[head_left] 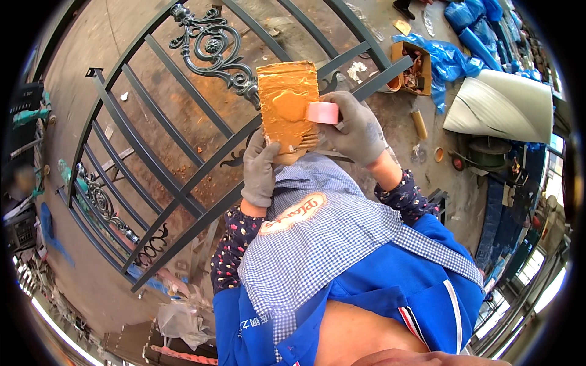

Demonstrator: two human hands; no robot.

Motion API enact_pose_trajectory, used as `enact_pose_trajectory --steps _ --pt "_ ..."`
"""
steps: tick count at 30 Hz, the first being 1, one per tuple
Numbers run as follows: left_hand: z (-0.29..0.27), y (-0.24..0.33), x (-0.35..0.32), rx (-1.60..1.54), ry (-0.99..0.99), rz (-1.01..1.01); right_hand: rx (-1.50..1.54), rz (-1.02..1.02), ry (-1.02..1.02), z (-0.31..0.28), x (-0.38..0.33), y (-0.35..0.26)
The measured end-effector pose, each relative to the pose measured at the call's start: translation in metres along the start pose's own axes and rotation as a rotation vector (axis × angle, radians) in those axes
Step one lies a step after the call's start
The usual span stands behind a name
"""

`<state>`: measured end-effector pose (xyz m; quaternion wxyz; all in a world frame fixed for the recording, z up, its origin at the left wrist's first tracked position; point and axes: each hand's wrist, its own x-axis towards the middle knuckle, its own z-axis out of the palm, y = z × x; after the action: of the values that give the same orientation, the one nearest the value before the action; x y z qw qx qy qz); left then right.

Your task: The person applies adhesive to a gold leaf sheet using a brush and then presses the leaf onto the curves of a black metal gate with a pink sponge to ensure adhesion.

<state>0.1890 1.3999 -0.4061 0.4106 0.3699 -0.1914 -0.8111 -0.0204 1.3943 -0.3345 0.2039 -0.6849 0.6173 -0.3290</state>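
Across left and centre: dark metal railing (181,196), straight and curved bars, cast scrollwork panels. Over own body: blue jacket (372,299), small white characters on the chest beside the apron strap. Over that: blue-and-white checked apron (329,219) with a pale oval patch (294,213), red lettering, large but skewed by the lens.

Far right on the floor: big white sheet-material roll (500,110). Up from it: crumpled blue plastic sheeting (436,49), spread right up to the cardboard box. Inside that open cardboard box (400,55): brownish, crumpled-looking scraps, exact kind too small to tell. Lower left: translucent plastic bag (183,320), contents unclear.

Top centre, between both hands, in front of the railing: gold-coated card (287,79), wrinkled face, wet-looking gold puddle in the middle, ragged lower right corner. At its right edge: gloved right hand (359,131), fingers narrow, holding a small pink block. At its lower left edge: gloved left hand (259,171), fingers closed on the card, thumb side over the face.

Just beside the box: small round can (395,83), orange-brown at the mouth, fill level not readable. Below: tan tube (419,124) on the floor. Smallest: pink block (323,113), overlapping the puddle's right side; can't tell if pressed against the card.
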Motion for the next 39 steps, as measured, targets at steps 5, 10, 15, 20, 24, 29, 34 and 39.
enact_pose_trajectory --steps 5,10,15,20,24,29,34,39 --pt "-0.002 -0.001 0.004 0.019 -0.010 0.016 -0.057 0.004 -0.030 0.020 -0.013 -0.007" --pt "-0.006 0.002 0.000 0.061 -0.026 0.045 -0.091 0.035 0.004 0.018 -0.016 -0.015" --pt "-0.005 0.002 -0.002 -0.002 -0.001 0.044 -0.073 -0.017 -0.003 0.027 -0.012 -0.018" --pt "-0.008 0.003 -0.004 0.031 -0.015 0.045 -0.148 -0.024 0.014 0.022 -0.016 -0.018" --pt "-0.006 0.002 -0.004 0.007 -0.023 0.056 -0.103 -0.027 -0.003 0.029 -0.014 -0.017" --pt "-0.005 0.002 -0.006 0.031 -0.017 0.062 -0.108 0.034 0.004 0.024 -0.022 -0.015" --pt "-0.005 -0.003 -0.005 -0.023 0.001 0.076 1.049 0.673 0.103 -0.001 -0.025 0.014" --pt "-0.006 -0.001 -0.005 0.000 -0.043 0.079 1.738 0.852 0.050 0.007 -0.040 0.046"
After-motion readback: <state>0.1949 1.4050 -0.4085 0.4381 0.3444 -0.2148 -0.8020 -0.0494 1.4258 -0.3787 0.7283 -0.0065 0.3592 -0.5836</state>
